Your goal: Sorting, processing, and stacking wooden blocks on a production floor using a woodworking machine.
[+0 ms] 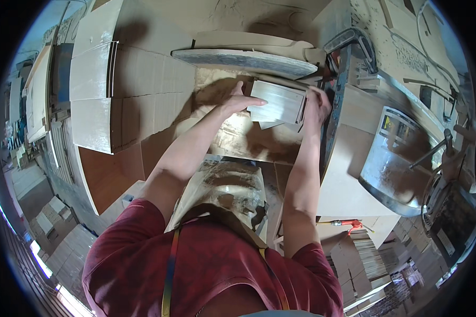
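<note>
A small stack of thin, pale rectangular boards (277, 104) is between my hands above a dusty, brightly lit work surface (211, 128). My left hand (240, 102) grips the stack's left side, its thumb lying over the top board. Against the right edge, my right hand (316, 106) is closed with curled fingers. One board's corner sticks out askew below the others. The undersides of the boards and some of my fingertips are hidden.
Behind the stack lies a long grey-edged board (248, 61). Tall stacks of pale panels (153, 74) stand at left. To the right are a dark clamp (357, 45), a metal drum (394, 158) and an air blow gun with a red handle (353, 224).
</note>
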A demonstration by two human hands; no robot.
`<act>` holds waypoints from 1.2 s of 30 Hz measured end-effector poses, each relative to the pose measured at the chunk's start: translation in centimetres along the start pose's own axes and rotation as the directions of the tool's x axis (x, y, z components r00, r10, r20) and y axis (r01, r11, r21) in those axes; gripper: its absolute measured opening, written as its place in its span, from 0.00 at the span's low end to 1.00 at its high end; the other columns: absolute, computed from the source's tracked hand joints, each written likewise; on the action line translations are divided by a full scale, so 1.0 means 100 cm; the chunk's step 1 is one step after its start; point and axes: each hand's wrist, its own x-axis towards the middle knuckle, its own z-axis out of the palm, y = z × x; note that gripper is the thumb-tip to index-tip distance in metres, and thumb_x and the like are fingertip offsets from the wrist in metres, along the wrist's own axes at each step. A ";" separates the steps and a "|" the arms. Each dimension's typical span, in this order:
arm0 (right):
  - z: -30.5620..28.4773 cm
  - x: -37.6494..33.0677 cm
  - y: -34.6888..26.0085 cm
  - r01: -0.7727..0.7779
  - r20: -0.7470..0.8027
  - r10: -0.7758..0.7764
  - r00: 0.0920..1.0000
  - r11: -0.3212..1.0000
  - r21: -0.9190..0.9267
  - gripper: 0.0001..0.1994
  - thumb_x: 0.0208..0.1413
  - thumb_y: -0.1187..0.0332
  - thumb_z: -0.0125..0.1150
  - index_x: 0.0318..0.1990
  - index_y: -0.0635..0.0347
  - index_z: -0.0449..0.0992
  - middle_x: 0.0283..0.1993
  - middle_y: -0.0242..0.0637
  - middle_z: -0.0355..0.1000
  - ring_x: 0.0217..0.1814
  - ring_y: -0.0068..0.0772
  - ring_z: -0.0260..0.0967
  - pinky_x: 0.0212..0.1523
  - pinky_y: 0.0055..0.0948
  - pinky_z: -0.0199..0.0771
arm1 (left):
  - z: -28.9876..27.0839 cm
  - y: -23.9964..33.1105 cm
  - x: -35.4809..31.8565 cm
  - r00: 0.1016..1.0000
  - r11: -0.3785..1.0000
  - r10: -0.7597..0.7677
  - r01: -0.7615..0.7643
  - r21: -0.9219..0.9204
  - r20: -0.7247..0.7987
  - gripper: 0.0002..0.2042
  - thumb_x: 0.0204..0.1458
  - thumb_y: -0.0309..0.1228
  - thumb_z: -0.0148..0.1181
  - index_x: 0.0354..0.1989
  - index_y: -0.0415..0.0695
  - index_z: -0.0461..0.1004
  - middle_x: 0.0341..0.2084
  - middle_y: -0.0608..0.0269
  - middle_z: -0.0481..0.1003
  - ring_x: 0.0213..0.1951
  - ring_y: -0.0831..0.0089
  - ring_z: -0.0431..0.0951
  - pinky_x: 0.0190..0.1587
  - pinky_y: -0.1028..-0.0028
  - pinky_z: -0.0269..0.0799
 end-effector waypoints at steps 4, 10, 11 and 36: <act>-0.006 -0.012 0.012 -0.016 0.025 0.014 1.000 0.998 0.064 0.17 0.63 0.68 0.73 0.56 0.66 0.83 0.40 0.35 0.81 0.39 0.28 0.72 0.47 0.26 0.75 | 0.008 -0.016 0.006 1.000 0.998 -0.006 0.007 0.070 -0.011 0.70 0.42 0.50 0.87 0.81 0.22 0.42 0.76 0.23 0.56 0.75 0.39 0.63 0.76 0.58 0.66; -0.007 -0.035 -0.010 0.024 -0.083 -0.022 0.996 0.999 0.021 0.19 0.63 0.65 0.73 0.56 0.69 0.83 0.43 0.38 0.81 0.41 0.28 0.73 0.49 0.26 0.74 | 0.009 -0.032 0.009 0.996 0.998 0.057 -0.057 -0.005 0.069 0.68 0.44 0.54 0.84 0.82 0.25 0.43 0.79 0.25 0.53 0.77 0.40 0.61 0.76 0.58 0.66; -0.012 -0.046 -0.021 -0.002 -0.083 0.004 0.997 1.000 0.025 0.21 0.62 0.63 0.74 0.57 0.69 0.82 0.45 0.41 0.81 0.44 0.31 0.74 0.52 0.27 0.75 | 0.008 -0.030 0.005 0.997 0.998 0.044 -0.042 -0.036 0.064 0.67 0.46 0.54 0.83 0.82 0.25 0.43 0.79 0.26 0.53 0.78 0.41 0.61 0.76 0.57 0.66; -0.008 -0.002 -0.013 -0.126 0.240 0.391 0.888 0.711 -0.692 0.66 0.41 0.24 0.77 0.76 0.74 0.65 0.77 0.68 0.63 0.80 0.63 0.63 0.77 0.50 0.66 | 0.014 -0.031 -0.006 0.998 0.999 -0.038 0.037 -0.023 -0.040 0.65 0.45 0.54 0.85 0.79 0.23 0.48 0.75 0.26 0.56 0.75 0.43 0.65 0.74 0.58 0.66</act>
